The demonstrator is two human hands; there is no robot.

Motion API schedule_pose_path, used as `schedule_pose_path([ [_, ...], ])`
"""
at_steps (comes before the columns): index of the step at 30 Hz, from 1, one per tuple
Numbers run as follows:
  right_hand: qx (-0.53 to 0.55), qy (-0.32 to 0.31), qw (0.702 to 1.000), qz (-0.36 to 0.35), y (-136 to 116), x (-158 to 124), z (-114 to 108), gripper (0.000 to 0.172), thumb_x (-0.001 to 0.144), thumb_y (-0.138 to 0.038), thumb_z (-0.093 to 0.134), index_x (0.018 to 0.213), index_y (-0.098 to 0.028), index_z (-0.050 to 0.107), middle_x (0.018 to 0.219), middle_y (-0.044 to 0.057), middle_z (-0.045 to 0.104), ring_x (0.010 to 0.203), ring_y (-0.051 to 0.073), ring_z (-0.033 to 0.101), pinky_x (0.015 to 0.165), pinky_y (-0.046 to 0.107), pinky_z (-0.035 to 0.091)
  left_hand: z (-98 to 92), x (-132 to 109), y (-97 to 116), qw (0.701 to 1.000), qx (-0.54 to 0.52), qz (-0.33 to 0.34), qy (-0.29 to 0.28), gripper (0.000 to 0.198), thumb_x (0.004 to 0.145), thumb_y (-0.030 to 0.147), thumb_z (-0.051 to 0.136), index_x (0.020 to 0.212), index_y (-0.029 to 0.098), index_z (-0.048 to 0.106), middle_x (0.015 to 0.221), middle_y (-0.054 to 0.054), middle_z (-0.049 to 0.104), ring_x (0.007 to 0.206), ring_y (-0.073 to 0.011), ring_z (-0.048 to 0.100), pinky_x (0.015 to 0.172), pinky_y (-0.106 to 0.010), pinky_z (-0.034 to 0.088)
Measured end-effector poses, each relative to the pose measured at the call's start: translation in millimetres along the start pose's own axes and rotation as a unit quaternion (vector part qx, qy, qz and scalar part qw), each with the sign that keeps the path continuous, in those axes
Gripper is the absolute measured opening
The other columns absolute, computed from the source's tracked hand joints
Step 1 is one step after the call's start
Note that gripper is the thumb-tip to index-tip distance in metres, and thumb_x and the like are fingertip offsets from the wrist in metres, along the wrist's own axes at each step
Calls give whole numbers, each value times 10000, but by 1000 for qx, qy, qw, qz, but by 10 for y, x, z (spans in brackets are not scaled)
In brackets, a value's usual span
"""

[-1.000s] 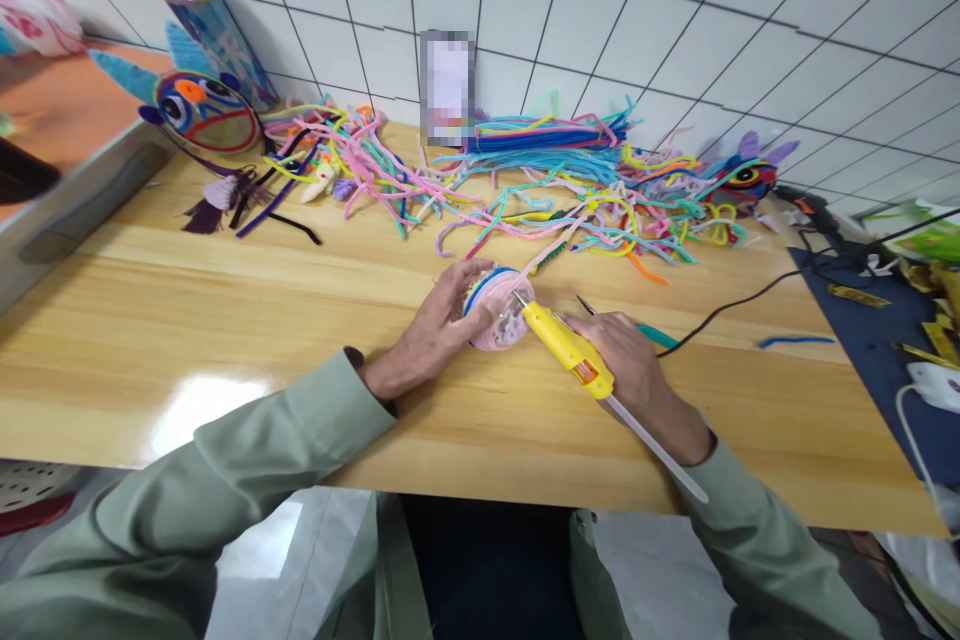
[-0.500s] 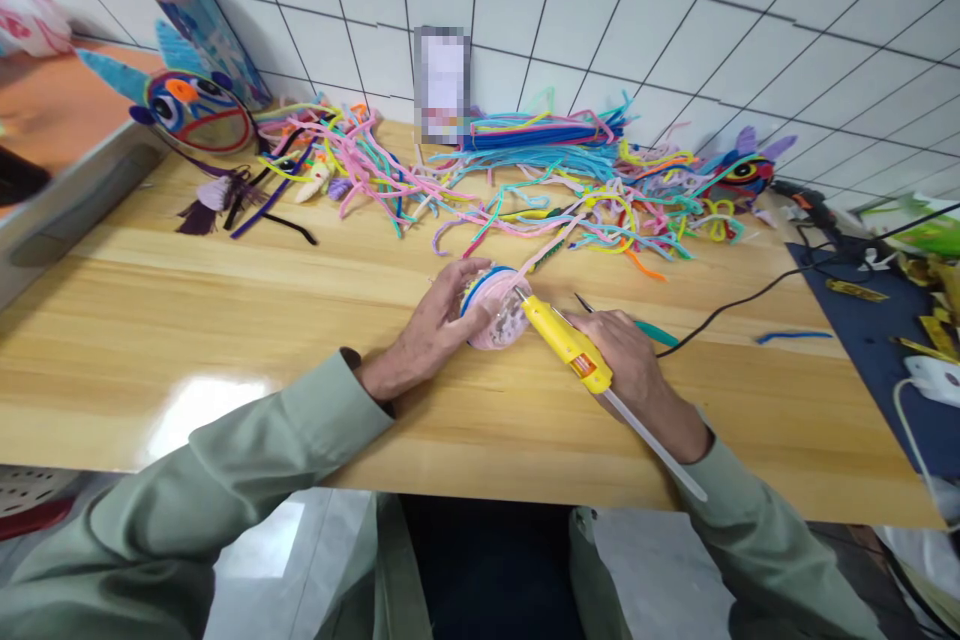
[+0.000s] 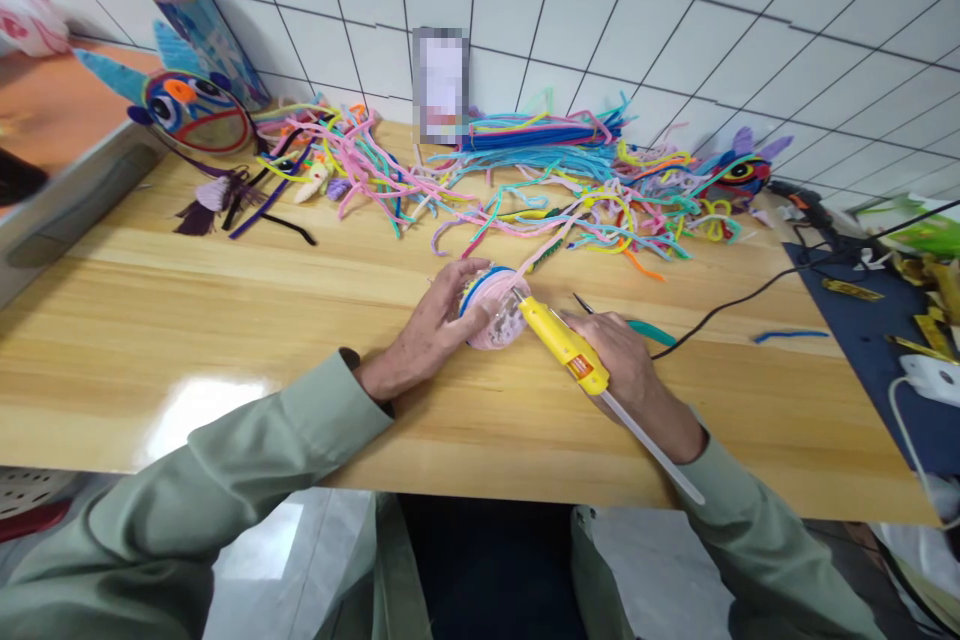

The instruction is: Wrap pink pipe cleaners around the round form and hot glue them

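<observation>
My left hand [image 3: 442,318] is closed around a small round piece [image 3: 504,322], pale pink with a blue rim, its thumb lying across the face. A pink pipe cleaner [image 3: 551,245] runs from the piece's upper edge toward the back of the table. In my right hand [image 3: 615,352] is a yellow hot glue gun [image 3: 564,342], its metal nozzle at the right edge of the round piece. Whether the nozzle touches it I cannot tell. A white glue stick [image 3: 652,445] juts out of the gun's rear. Just beyond my right hand lie green-handled pliers [image 3: 651,331], partly hidden.
Tangled pipe cleaners [image 3: 375,165] spread along the tiled wall, with a bundle of blue ones [image 3: 540,135]. A phone [image 3: 442,85] leans there. Bird-face crafts stand left [image 3: 199,115] and right [image 3: 742,172]. A black cord [image 3: 731,311] crosses the right side; a tall can [image 3: 202,30] stands back left.
Almost nothing differs. Both hands keep their grip, and the glue gun's nozzle stays at the round piece; the whole view has shifted very slightly.
</observation>
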State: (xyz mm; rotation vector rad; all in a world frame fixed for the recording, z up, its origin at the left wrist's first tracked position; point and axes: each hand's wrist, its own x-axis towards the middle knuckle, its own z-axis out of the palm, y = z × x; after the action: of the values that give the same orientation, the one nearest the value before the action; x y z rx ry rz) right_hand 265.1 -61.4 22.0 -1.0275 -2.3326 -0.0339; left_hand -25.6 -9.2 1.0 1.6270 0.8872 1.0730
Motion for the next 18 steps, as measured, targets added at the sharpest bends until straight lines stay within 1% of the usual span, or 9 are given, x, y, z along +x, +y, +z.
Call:
schedule_pose_path([
  [3, 12, 2, 1000, -2, -25, 4, 10, 289, 1151, -336, 455, 1314, -206, 654, 992, 96, 813, 846, 275, 762, 741, 406, 546, 3, 6, 15, 1000, -5, 3, -5, 519, 1054, 566, 681, 1447, 250, 560, 1458, -106, 667, 1376, -291, 640, 1227, -471, 521],
  [8, 16, 5, 1000, 5, -62, 14, 19, 323, 1177, -392, 417, 1284, -204, 656, 958, 86, 801, 829, 260, 751, 741, 398, 529, 14, 7, 33, 1000, -2, 0, -4, 518, 1060, 547, 679, 1452, 236, 547, 1449, -112, 663, 1350, -283, 649, 1205, -461, 538],
  [12, 8, 19, 1000, -2, -57, 14, 13, 313, 1176, -366, 421, 1282, -193, 661, 975, 89, 804, 849, 255, 744, 756, 398, 529, 14, 9, 16, 1000, -5, 3, -2, 511, 1064, 543, 675, 1447, 231, 544, 1439, -112, 666, 1342, -270, 650, 1202, -443, 537],
  [15, -1, 18, 1000, 1, -51, 3, 14, 288, 1165, -325, 440, 1283, -187, 663, 972, 91, 801, 843, 255, 738, 747, 398, 518, 13, 12, 9, 1000, -5, 11, 0, 520, 1062, 561, 671, 1443, 229, 547, 1443, -114, 667, 1347, -273, 651, 1207, -443, 535],
  [18, 14, 13, 1000, 7, -61, -8, 25, 300, 1161, -330, 436, 1293, -196, 669, 977, 89, 799, 849, 258, 737, 756, 401, 518, 15, 9, 20, 1000, -6, -2, 0, 525, 1059, 561, 675, 1449, 236, 542, 1440, -109, 671, 1341, -277, 653, 1203, -449, 541],
])
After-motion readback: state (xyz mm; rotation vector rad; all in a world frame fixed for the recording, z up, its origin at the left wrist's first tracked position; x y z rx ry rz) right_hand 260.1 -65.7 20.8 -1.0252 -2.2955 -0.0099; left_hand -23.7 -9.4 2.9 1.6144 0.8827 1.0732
